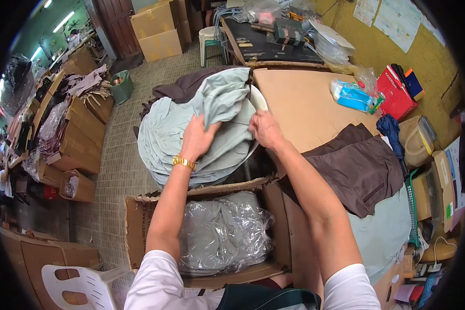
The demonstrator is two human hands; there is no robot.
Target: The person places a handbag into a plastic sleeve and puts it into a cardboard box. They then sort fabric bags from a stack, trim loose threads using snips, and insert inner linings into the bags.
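A heap of pale grey-green cloth pieces lies in front of me, apparently on a round white support whose rim shows at the right. My left hand, with a gold bracelet on its wrist, grips a bunched grey-green cloth at the top of the heap. At the heap's right side, my right hand is closed on the same cloth's edge; its fingertips are partly hidden. Dark brown cloth sits behind the heap. Below my forearms, an open cardboard box holds grey-green cloth in clear plastic.
To the right, a cardboard-topped table bears brown garments, a blue packet and a red box. A white plastic chair stands at lower left. Cartons line the left side; a black-topped table stands behind.
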